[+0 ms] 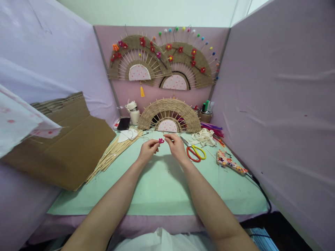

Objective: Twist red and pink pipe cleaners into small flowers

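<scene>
My L hand (pixel 148 150) has the pink flower (pixel 161 141) pinched tight, over the desk (pixel 157 188), in front of the twine fan (pixel 170 104). R hand (pixel 176 146) curled just beside it; can't tell if it's gripping anything. Scissors (pixel 190 146) nr R hand.

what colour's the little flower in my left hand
The flower is magenta, in the head view.

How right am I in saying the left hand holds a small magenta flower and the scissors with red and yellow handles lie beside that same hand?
Not quite: in the head view, the scissors lie beside the right hand. The left hand does hold the small magenta flower.
</scene>
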Demonstrator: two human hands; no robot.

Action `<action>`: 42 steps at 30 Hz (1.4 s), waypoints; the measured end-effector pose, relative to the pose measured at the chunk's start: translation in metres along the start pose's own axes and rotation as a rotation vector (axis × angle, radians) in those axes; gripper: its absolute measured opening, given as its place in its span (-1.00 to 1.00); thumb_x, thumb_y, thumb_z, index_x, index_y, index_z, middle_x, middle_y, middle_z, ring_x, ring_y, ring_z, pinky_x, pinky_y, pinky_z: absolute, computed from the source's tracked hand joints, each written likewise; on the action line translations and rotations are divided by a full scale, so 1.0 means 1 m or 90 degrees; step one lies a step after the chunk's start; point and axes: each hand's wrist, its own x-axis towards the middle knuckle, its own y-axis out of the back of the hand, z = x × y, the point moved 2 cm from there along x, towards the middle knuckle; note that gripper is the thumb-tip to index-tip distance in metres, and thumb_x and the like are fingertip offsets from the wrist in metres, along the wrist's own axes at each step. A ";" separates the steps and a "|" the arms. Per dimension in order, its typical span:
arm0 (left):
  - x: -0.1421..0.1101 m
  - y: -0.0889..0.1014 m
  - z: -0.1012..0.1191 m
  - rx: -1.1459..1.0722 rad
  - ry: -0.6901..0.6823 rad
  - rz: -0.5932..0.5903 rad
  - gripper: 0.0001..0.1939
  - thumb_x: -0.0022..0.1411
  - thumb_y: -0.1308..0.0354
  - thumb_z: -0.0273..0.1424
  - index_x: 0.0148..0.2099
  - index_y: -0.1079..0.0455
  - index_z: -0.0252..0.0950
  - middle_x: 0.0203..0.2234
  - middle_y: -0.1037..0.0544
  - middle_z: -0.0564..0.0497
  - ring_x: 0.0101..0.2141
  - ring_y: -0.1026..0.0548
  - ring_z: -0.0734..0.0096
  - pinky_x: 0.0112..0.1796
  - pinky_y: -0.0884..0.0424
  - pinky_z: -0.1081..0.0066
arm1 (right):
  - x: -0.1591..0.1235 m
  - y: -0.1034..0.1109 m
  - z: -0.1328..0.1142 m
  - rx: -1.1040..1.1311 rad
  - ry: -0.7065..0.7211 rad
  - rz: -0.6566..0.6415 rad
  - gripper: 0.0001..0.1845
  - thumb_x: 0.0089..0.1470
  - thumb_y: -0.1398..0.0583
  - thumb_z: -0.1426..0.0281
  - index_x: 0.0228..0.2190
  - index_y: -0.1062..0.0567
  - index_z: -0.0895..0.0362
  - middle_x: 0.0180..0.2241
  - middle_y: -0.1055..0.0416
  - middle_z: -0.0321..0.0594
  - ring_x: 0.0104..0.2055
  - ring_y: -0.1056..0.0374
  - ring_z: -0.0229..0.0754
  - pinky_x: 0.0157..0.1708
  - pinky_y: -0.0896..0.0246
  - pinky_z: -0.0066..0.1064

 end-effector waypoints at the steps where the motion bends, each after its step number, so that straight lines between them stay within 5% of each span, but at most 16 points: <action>1: 0.000 0.000 0.000 0.003 0.003 0.014 -0.74 0.05 -0.14 -0.24 -0.30 -0.46 -0.33 -0.50 -0.45 0.03 -0.59 -0.39 0.56 -0.62 -0.30 0.56 | 0.000 0.001 0.000 0.002 0.001 0.020 -0.79 0.03 -0.11 0.35 -0.34 -0.53 0.11 -0.29 -0.44 -0.16 -0.24 -0.33 -0.18 -0.27 -0.22 -0.39; 10: -0.003 -0.008 0.002 0.090 -0.098 -0.014 -0.77 0.09 -0.13 -0.24 -0.32 -0.48 -0.30 -0.44 -0.48 0.00 -0.53 -0.41 0.53 -0.52 -0.35 0.52 | 0.000 -0.001 0.001 0.018 -0.033 -0.029 -0.78 0.03 -0.13 0.32 -0.47 -0.55 0.11 -0.45 -0.46 -0.23 -0.33 -0.34 -0.20 -0.29 -0.19 -0.38; 15: -0.004 -0.006 0.001 0.151 -0.108 0.049 -0.79 0.11 -0.11 -0.27 -0.37 -0.47 -0.30 -0.50 -0.48 0.02 -0.50 -0.40 0.50 -0.46 -0.34 0.50 | -0.001 0.001 -0.001 -0.072 0.051 0.007 -0.83 0.05 -0.15 0.36 -0.38 -0.54 0.12 -0.35 -0.45 -0.19 -0.26 -0.31 -0.18 -0.21 -0.16 -0.35; 20: -0.007 -0.007 0.005 0.229 -0.129 0.078 -0.85 0.10 -0.10 -0.36 -0.44 -0.43 -0.30 -0.53 -0.51 0.02 -0.44 -0.41 0.46 -0.40 -0.34 0.48 | -0.006 -0.006 0.002 -0.217 0.147 -0.055 -0.83 0.10 -0.13 0.38 -0.37 -0.53 0.10 -0.37 -0.41 -0.16 -0.22 -0.24 -0.13 -0.17 -0.12 -0.30; 38: -0.011 -0.011 0.015 0.345 -0.171 0.079 -0.82 0.07 -0.04 -0.47 -0.56 -0.28 -0.28 -0.62 -0.39 0.08 -0.52 -0.31 0.50 -0.41 -0.23 0.47 | -0.010 -0.017 -0.001 -0.381 0.243 -0.074 -0.77 0.11 -0.07 0.51 -0.56 -0.39 0.14 -0.47 -0.30 -0.17 -0.31 -0.14 -0.14 -0.30 -0.07 -0.34; 42: -0.011 -0.010 0.015 0.344 -0.162 0.092 -0.82 0.08 -0.03 -0.45 -0.55 -0.29 -0.28 -0.61 -0.39 0.07 -0.51 -0.32 0.49 -0.41 -0.24 0.47 | -0.010 -0.016 -0.003 -0.359 0.228 -0.079 -0.80 0.13 -0.07 0.47 -0.47 -0.45 0.14 -0.43 -0.34 -0.15 -0.28 -0.17 -0.13 -0.25 -0.10 -0.33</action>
